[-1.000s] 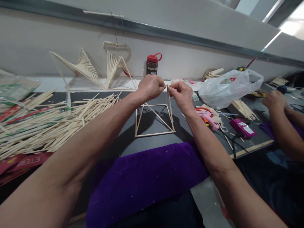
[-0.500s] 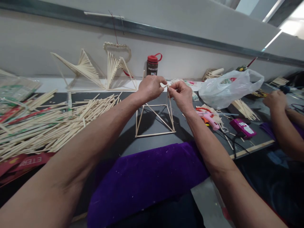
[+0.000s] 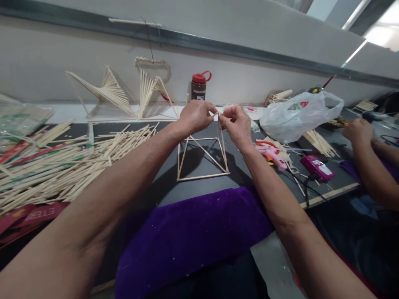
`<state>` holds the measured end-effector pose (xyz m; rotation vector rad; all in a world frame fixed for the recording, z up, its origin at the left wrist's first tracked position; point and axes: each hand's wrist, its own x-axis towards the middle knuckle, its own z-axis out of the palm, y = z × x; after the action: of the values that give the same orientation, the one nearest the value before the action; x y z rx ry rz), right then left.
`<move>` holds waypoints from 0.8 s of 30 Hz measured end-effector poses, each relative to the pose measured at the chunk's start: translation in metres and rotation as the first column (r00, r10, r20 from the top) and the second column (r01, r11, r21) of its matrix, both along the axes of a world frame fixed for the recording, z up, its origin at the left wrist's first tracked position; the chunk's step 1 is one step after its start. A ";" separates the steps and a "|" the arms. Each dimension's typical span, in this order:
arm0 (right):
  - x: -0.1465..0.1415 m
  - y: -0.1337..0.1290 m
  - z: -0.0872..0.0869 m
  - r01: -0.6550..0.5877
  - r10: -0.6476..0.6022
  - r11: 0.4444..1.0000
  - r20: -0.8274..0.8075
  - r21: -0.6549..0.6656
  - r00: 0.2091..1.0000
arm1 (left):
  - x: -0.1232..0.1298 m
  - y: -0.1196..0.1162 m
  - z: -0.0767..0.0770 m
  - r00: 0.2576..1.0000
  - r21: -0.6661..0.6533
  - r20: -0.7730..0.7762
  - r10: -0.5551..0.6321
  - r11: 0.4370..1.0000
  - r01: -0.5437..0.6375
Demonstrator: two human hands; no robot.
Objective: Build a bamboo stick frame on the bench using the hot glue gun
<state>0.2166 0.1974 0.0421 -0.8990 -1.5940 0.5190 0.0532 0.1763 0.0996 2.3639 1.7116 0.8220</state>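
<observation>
A frame of thin wooden sticks [image 3: 203,177] stands on the dark table, with a square base and sticks rising from its corners. My left hand [image 3: 197,116] is closed on a stick at the top of the frame, its thumb and index finger pinched near the back right joint. Just to the right, my right hand [image 3: 236,124] pinches the top of the upright sticks at that same joint. The fingertips of both hands nearly touch. A large heap of loose sticks [image 3: 93,162] lies to the left.
Behind stand stick models [image 3: 107,91] and a red-capped bottle [image 3: 198,87]. On the right are a plastic bag [image 3: 296,118], a pink glue gun [image 3: 274,158], a purple box [image 3: 318,167] and another person's hand [image 3: 358,131]. Purple cloth [image 3: 193,232] lies in front.
The hands and the frame hold nearly the same pose. The whole view has shifted slightly, and the other person's hand at the right has moved a little.
</observation>
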 end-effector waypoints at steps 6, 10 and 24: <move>0.002 0.003 -0.004 -0.050 0.049 0.998 -0.027 -0.030 0.998 | 0.001 -0.006 0.002 0.999 0.033 -0.038 -0.002 0.999 0.003; 0.001 0.000 -0.003 -0.042 0.042 0.999 -0.019 -0.029 0.999 | 0.002 -0.007 0.001 1.000 0.065 -0.013 0.018 0.998 -0.017; 0.003 0.006 -0.006 -0.034 0.033 0.999 0.011 0.017 0.999 | 0.004 -0.064 0.020 0.993 0.190 0.119 0.024 0.981 -0.046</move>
<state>0.2193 0.2036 0.0361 -0.8645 -1.6236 0.5236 0.0576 0.1123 0.1198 2.3545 1.7022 1.1565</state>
